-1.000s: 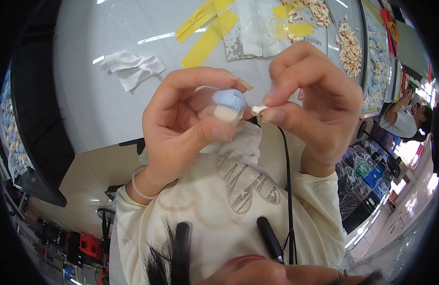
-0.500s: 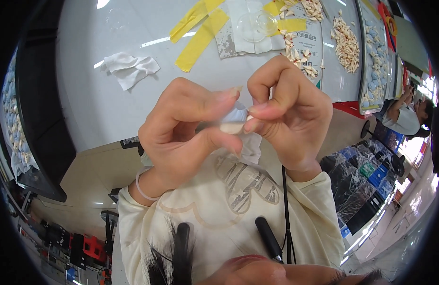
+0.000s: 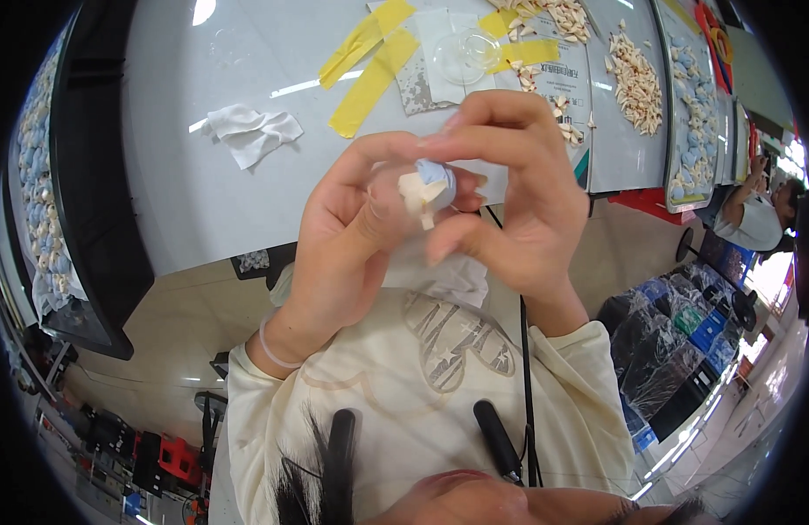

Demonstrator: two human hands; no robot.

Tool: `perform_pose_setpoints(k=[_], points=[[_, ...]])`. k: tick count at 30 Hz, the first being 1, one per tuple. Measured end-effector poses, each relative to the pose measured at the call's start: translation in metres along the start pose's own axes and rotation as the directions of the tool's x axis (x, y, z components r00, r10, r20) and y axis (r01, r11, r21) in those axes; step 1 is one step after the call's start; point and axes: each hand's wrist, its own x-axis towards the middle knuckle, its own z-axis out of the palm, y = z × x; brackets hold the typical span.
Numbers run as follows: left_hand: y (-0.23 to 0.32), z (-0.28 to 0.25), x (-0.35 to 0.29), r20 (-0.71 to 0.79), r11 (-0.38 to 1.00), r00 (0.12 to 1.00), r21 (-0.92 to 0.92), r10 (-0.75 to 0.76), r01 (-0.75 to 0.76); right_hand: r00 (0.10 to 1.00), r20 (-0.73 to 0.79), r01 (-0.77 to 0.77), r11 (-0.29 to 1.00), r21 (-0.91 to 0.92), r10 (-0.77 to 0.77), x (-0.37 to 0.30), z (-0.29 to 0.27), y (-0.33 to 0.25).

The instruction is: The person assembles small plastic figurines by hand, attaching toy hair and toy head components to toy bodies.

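A small blue-and-cream molded figure [image 3: 441, 182] is pinched in my left hand [image 3: 347, 214], between the thumb and the fingers behind it. Its cream parts face my left thumb, and a short cream bit sticks out below. My right hand [image 3: 535, 188] curves around the figure from the right, thumb and forefinger well apart. The right forefinger's tip is above the figure, close to my left fingers; whether it touches them I cannot tell. Slight motion blur covers the left thumb and the figure's cream side.
A crumpled white cloth [image 3: 253, 134], yellow tape strips [image 3: 374, 83] and a clear round dish [image 3: 465, 56] lie on the grey table [image 3: 194, 192]. Cream pointed pieces [image 3: 636, 87] are heaped at right, beside a tray of blue-and-cream figures [image 3: 695, 197]. A black rack [image 3: 98, 201] stands left. Another person [image 3: 754, 210] is far right.
My right hand has released its pinch on the figure and opened around it. The figure has turned in my left hand, showing more of its cream parts. The view has shifted slightly.
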Motion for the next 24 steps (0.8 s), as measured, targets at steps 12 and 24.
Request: perform_pose_setpoints(k=[12, 24], points=[[0.075, 0.011, -0.048, 0.27, -0.029, 0.87, 0.958, 0.412, -0.284, 0.947, -0.317, -0.194, 0.884, -0.425, 0.056, -0.016, -0.076, 0.003], [0.242, -0.123, -0.126, -0.617, -0.19, 0.691, 0.678, 0.376, 0.71, 0.89, -0.449, -0.389, 0.639, -0.664, 0.075, -0.027, -0.197, 0.039]])
